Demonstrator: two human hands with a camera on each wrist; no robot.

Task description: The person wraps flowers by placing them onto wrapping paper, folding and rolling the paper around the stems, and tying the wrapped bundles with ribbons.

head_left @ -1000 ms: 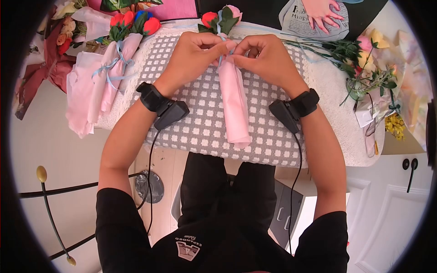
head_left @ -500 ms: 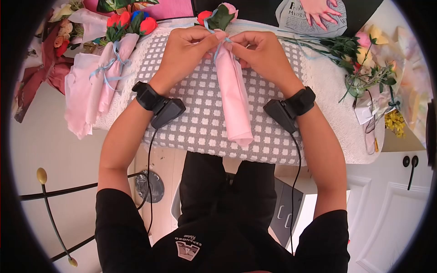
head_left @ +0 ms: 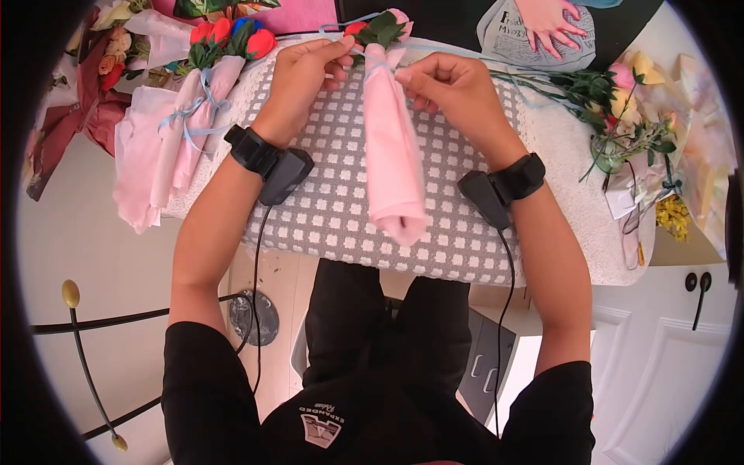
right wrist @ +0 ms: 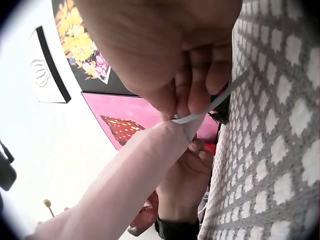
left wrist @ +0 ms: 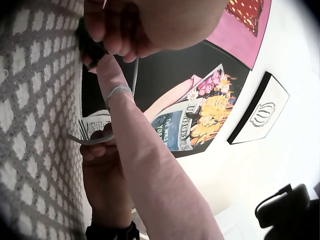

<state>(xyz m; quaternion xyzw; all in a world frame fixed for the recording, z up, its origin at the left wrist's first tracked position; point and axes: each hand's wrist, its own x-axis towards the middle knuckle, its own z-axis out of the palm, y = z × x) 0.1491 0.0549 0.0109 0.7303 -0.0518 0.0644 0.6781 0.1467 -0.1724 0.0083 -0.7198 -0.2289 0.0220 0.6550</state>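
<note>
A bouquet in a rolled pink paper wrap (head_left: 395, 147) lies along the padded cloth, its lower end turned toward the head camera. Red and pink flowers with green leaves (head_left: 384, 29) show at its top. A thin light-blue ribbon (left wrist: 120, 91) goes round the narrow neck of the wrap. To the left of the neck, my left hand (head_left: 302, 85) pinches one ribbon end between thumb and forefinger. My right hand (head_left: 457, 89), just right of the neck, pinches the other end, which trails past the fingers (right wrist: 200, 102) in the right wrist view.
A grey-and-white checked cloth (head_left: 325, 209) covers the work surface. Another pink-wrapped bouquet (head_left: 182, 128) with a blue ribbon lies at left. Loose stems and flowers (head_left: 620, 101) lie at right near a glass vase (head_left: 608, 155). Cables (head_left: 505, 310) hang from both wrist cameras.
My hands, close together at the neck before, have drawn apart, the left one moving left with its ribbon end. The wrap's lower end has turned to show its opening.
</note>
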